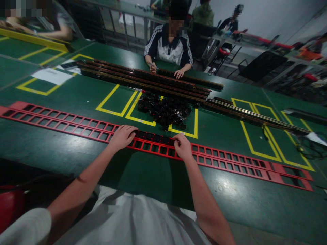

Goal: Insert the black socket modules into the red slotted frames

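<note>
Two long red frames (219, 161) with rows of square openings lie side by side across the table. Several black square modules (153, 136) sit in a row in the openings of the far frame, between my hands. My left hand (123, 136) lies over the frames at the left end of this row, its fingers bent and drawn together. At the row's right end, my right hand (182, 145) has its fingers curled down against the frame. What lies under the fingertips of either hand is hidden. Just beyond stands a heap of small black parts (165, 110).
Long dark rails (143, 80) lie stacked behind the heap, near a red-handled tool (138, 90). A person opposite (168, 51) works at the rails with a thin tool in one hand. Yellow tape outlines (260, 156), white paper (52, 75) and a cable bundle (310, 151) are also on the green table.
</note>
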Motion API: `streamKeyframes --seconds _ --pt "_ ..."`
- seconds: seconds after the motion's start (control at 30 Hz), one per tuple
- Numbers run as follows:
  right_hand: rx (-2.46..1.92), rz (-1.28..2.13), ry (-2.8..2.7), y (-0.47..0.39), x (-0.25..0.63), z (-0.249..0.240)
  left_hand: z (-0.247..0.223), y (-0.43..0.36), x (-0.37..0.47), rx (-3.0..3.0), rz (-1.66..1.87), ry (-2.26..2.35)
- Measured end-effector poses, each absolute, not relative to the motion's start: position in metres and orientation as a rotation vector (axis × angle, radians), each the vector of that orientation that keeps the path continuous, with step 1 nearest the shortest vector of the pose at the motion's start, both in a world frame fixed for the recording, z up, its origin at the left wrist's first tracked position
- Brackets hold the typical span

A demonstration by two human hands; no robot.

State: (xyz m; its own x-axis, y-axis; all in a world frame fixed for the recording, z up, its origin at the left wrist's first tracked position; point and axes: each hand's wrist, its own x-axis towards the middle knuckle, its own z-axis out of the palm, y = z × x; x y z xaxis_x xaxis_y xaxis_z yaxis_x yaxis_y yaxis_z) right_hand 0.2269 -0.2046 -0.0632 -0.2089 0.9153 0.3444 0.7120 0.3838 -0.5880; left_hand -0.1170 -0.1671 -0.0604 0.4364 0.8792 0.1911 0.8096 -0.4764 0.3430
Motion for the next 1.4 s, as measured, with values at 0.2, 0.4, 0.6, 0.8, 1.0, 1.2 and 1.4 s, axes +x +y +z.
streamKeyframes --seconds 0.2,0.4,0.6,0.8,1.0,1.2,1.4 --pt "-1.389 0.347 -2.106 -0.204 0.226 -0.064 -0.060 -0.167 -0.117 2.482 0.533 1.478" --pt "-1.324 0.399 -1.929 -0.203 0.230 -0.067 -0.060 -0.167 -0.117 2.465 0.521 1.486" --pt "-1.558 0.346 -1.460 -0.200 0.237 -0.071 -0.058 -0.168 -0.117 2.459 0.515 1.487" --pt "-1.498 0.637 -1.357 -0.199 0.234 -0.081 -0.059 -0.168 -0.117 2.447 0.521 1.481" --pt "-1.607 0.579 -1.424 -0.191 0.240 -0.079 -0.062 -0.167 -0.117 2.472 0.518 1.487" --pt "-1.772 0.130 -1.593 -0.162 0.253 -0.065 -0.062 -0.166 -0.118 2.468 0.520 1.481" --pt "-1.804 0.095 -1.902 -0.149 0.252 -0.075 -0.061 -0.166 -0.117 2.453 0.536 1.490"
